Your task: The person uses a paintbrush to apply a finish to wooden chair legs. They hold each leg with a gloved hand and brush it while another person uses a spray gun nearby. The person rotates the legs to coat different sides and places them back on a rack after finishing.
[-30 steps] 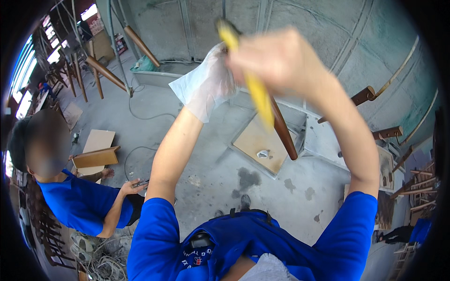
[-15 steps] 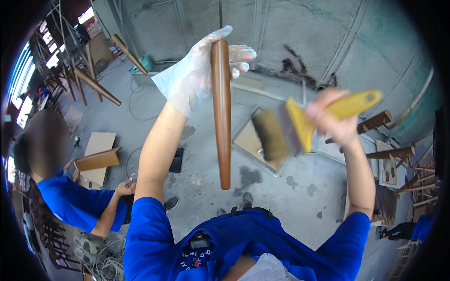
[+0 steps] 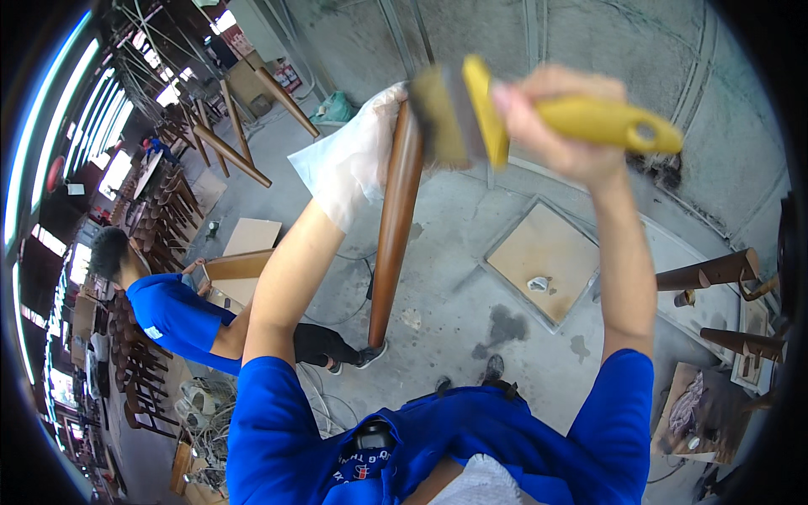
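Note:
My left hand (image 3: 370, 145), in a thin clear plastic glove, holds the upper part of a tapered brown wooden furniture leg (image 3: 392, 244). The leg hangs slightly tilted, its narrow end down; my left fingertips are mostly hidden behind the leg and the brush. My bare right hand (image 3: 562, 118) is closed round the yellow handle of a wide paintbrush (image 3: 475, 109). The brush's bristles lie against or just in front of the leg's upper right side, close to my gloved fingers; motion blur hides whether they touch.
More wooden legs (image 3: 233, 157) hang at the far left, and others (image 3: 707, 271) are at the right. A square framed panel (image 3: 543, 265) is on the grey floor. A co-worker in blue (image 3: 181, 316) bends over a brown board (image 3: 238, 265) at left. A cable bundle (image 3: 210, 421) is behind them.
The view has swung left. My right hand has brought the brush leftward and up to the leg's upper part. The leg now tilts, its lower end to the left.

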A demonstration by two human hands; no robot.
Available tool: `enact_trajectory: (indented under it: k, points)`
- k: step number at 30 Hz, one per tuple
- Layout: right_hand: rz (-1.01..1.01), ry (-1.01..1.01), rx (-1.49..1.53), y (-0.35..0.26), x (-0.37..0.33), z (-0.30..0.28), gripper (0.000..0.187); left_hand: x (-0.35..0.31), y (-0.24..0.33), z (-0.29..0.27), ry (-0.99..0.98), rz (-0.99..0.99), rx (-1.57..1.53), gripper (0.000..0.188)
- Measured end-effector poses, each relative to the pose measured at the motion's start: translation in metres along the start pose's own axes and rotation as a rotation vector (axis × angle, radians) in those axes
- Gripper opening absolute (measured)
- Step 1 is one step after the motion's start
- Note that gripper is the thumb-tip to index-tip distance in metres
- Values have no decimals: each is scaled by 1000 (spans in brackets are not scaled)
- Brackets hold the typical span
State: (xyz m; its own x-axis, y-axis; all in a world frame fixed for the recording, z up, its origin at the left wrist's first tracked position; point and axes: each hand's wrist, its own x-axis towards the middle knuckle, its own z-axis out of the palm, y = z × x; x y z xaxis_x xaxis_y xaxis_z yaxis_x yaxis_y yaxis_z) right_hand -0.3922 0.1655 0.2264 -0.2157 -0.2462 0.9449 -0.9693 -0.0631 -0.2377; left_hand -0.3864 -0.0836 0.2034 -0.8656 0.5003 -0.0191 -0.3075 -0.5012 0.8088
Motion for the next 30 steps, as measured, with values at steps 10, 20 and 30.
enact_trajectory:
  k: [10, 20, 30]
  points:
    - [-577, -814, -112, -158, -141, 87, 18, -1, -20, 12, -132, 71, 31, 84]
    - [-465, 68, -555, -96, -31, -18, 12, 12, -10, 28, -662, -221, -325, 60]
    - [-205, -482, 295, -115, -126, 37, 21, 38, -37, 61, -301, -116, 130, 85]
